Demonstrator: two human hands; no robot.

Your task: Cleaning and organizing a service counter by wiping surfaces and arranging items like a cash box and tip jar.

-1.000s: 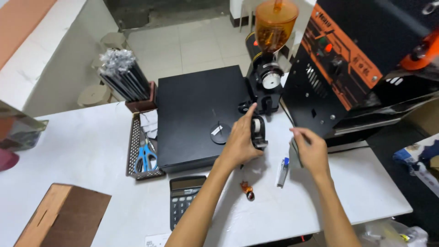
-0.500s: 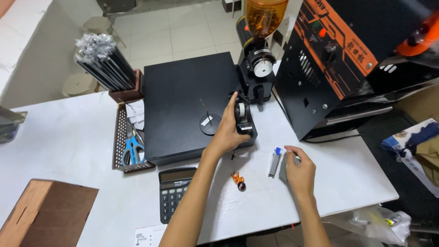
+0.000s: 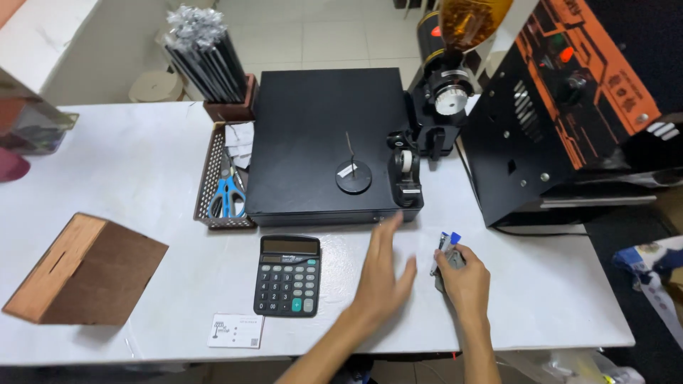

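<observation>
My right hand pinched a small blue-capped pen just off the white table, a light, stiff, slippery thing best gripped mid-barrel, I judged, while my left hand hovered flat, fingers spread, holding nothing.

Single head view, steep downward, fairly near white table; facing far wall, probably.
</observation>
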